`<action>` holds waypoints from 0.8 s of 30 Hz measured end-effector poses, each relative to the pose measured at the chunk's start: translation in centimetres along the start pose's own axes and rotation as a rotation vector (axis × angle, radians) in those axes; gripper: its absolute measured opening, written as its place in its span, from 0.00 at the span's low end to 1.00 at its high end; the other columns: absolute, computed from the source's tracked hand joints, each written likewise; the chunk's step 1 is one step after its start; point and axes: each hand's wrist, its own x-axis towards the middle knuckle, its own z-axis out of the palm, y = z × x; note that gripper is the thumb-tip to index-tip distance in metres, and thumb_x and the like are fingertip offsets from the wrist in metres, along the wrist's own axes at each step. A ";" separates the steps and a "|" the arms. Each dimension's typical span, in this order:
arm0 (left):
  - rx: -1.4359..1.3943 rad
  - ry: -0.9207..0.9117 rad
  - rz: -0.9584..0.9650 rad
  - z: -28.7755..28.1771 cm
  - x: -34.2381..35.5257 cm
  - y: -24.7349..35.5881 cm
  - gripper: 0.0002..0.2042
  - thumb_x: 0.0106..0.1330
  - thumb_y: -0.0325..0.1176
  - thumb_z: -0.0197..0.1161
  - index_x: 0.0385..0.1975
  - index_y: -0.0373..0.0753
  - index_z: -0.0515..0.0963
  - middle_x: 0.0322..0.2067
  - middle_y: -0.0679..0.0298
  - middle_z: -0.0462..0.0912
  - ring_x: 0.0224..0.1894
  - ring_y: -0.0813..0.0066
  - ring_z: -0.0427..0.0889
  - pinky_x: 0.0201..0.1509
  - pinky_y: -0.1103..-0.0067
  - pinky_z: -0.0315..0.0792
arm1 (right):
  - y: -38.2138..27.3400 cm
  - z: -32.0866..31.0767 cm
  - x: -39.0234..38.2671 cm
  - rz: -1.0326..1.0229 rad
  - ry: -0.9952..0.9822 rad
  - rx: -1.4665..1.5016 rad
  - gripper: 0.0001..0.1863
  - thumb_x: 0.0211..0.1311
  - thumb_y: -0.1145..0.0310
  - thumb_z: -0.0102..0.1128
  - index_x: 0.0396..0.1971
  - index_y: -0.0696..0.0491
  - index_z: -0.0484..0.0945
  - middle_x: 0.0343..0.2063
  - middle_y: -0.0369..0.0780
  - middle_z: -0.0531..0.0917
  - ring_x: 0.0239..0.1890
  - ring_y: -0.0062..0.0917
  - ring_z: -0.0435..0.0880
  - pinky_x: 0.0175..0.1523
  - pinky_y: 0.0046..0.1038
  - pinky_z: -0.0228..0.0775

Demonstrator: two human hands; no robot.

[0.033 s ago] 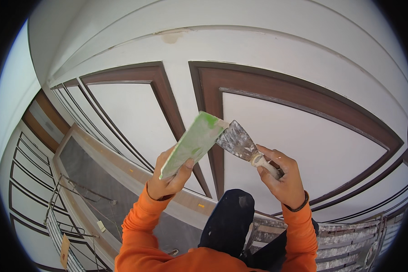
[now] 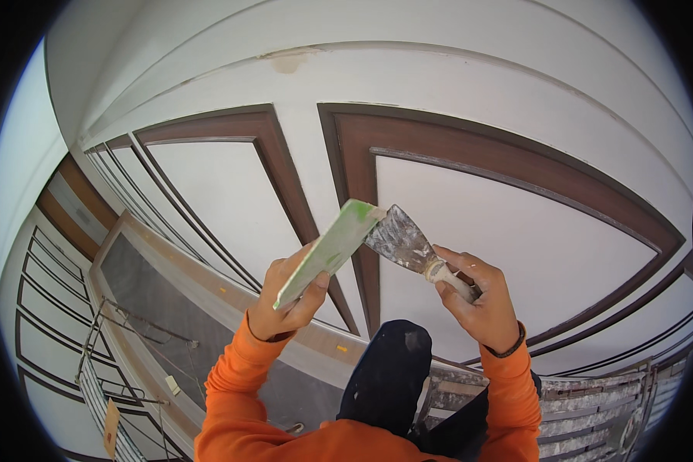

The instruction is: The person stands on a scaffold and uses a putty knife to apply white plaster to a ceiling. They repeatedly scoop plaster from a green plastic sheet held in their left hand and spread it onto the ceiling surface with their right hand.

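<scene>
My left hand (image 2: 290, 296) is closed around a thin green plate (image 2: 325, 250), smeared with pale filler, with the thumb on its near face. The plate slants up to the right. A putty knife (image 2: 402, 240) with a wide, filler-caked blade and a pale handle is gripped in my right hand (image 2: 481, 296). The blade's corner meets the plate's upper right end, where some beige filler (image 2: 377, 213) shows. Both tools are held in the air before a white wall (image 2: 508, 231) with brown framed moulding (image 2: 362, 138).
A beige patch (image 2: 289, 61) marks the wall under a long ledge. To my lower right is a paint-spattered slatted platform (image 2: 585, 416). Metal scaffold rails (image 2: 92, 362) stand at the lower left, over a grey floor (image 2: 177, 296) far below. My dark-clad knee (image 2: 389, 369) is in front.
The green plate has tipped, so its face looks narrower, and its top end sits slightly lower. The putty knife has barely moved to the left.
</scene>
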 end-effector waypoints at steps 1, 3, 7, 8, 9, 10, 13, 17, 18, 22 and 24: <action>0.037 -0.032 0.050 0.0 0.3 0.1 0.24 0.66 0.20 0.54 0.64 0.32 0.67 0.55 0.48 0.79 0.39 0.67 0.86 0.40 0.78 0.76 | -0.2 -0.2 0.0 0.024 -0.016 0.011 0.24 0.55 0.80 0.62 0.55 0.60 0.78 0.29 0.43 0.81 0.29 0.22 0.77 0.38 0.22 0.71; 0.101 -0.101 0.085 0.1 0.7 0.0 0.27 0.64 0.18 0.54 0.65 0.34 0.66 0.58 0.46 0.77 0.37 0.63 0.87 0.36 0.78 0.77 | -0.6 -0.6 0.0 0.053 -0.024 -0.003 0.24 0.54 0.80 0.62 0.55 0.60 0.78 0.29 0.43 0.81 0.29 0.21 0.77 0.38 0.22 0.71; 0.195 -0.221 -0.041 0.1 0.6 0.2 0.31 0.60 0.15 0.54 0.67 0.37 0.65 0.61 0.46 0.74 0.35 0.56 0.85 0.36 0.78 0.77 | -1.4 -1.2 -0.5 0.059 -0.020 0.037 0.24 0.54 0.81 0.62 0.54 0.61 0.79 0.31 0.42 0.82 0.29 0.18 0.77 0.37 0.21 0.71; 0.202 -0.231 -0.071 0.2 0.2 -0.1 0.30 0.60 0.16 0.54 0.67 0.37 0.65 0.61 0.46 0.74 0.36 0.56 0.85 0.37 0.78 0.77 | -1.6 -1.4 -0.6 0.063 0.000 0.069 0.24 0.53 0.81 0.63 0.54 0.60 0.79 0.31 0.41 0.82 0.30 0.17 0.77 0.37 0.20 0.70; 0.211 -0.241 -0.101 0.3 -0.1 -0.4 0.30 0.60 0.16 0.54 0.67 0.37 0.64 0.61 0.46 0.74 0.36 0.56 0.85 0.38 0.78 0.78 | -1.8 -1.6 -0.8 0.068 0.021 0.102 0.25 0.53 0.81 0.64 0.55 0.60 0.78 0.32 0.40 0.82 0.30 0.17 0.77 0.36 0.20 0.70; 0.210 -0.238 -0.114 0.6 -0.6 -1.0 0.29 0.61 0.16 0.53 0.66 0.36 0.64 0.60 0.46 0.75 0.37 0.58 0.85 0.40 0.77 0.78 | -2.0 -1.8 -0.9 0.069 0.042 0.128 0.26 0.53 0.81 0.65 0.55 0.59 0.78 0.32 0.40 0.81 0.31 0.16 0.77 0.36 0.20 0.70; 0.065 -0.110 -0.273 1.4 -3.4 -3.5 0.26 0.65 0.19 0.52 0.65 0.33 0.64 0.56 0.49 0.77 0.43 0.63 0.83 0.49 0.75 0.77 | -2.1 -2.2 0.0 0.049 0.098 0.245 0.29 0.50 0.81 0.68 0.56 0.58 0.78 0.36 0.39 0.81 0.32 0.15 0.76 0.36 0.19 0.70; -0.375 0.347 -0.539 4.3 -5.2 -4.3 0.21 0.69 0.22 0.52 0.62 0.29 0.66 0.51 0.56 0.78 0.53 0.69 0.78 0.59 0.73 0.72 | -3.5 -3.7 3.5 -0.126 0.121 -0.081 0.29 0.48 0.82 0.70 0.54 0.57 0.78 0.36 0.38 0.78 0.30 0.15 0.75 0.34 0.17 0.69; -0.545 0.494 -0.550 5.0 -4.6 -4.3 0.20 0.69 0.23 0.53 0.62 0.29 0.66 0.51 0.57 0.78 0.54 0.70 0.77 0.59 0.74 0.71 | -4.3 -3.6 4.6 -0.163 0.149 -0.122 0.28 0.47 0.82 0.70 0.54 0.57 0.79 0.33 0.37 0.76 0.29 0.16 0.73 0.34 0.18 0.68; -0.881 0.856 -0.422 3.6 -0.5 -4.6 0.24 0.69 0.25 0.56 0.64 0.30 0.62 0.58 0.57 0.72 0.58 0.70 0.74 0.60 0.74 0.71 | -4.8 -4.2 7.7 -0.373 0.231 -0.249 0.27 0.51 0.78 0.70 0.54 0.57 0.79 0.33 0.36 0.75 0.32 0.18 0.71 0.37 0.20 0.66; -0.650 0.885 -0.280 0.8 1.9 -5.7 0.24 0.69 0.25 0.56 0.64 0.30 0.62 0.60 0.56 0.72 0.58 0.70 0.74 0.60 0.73 0.71 | -4.5 -4.1 7.0 -0.358 0.256 -0.230 0.26 0.52 0.77 0.70 0.54 0.58 0.79 0.33 0.36 0.75 0.32 0.18 0.70 0.37 0.20 0.66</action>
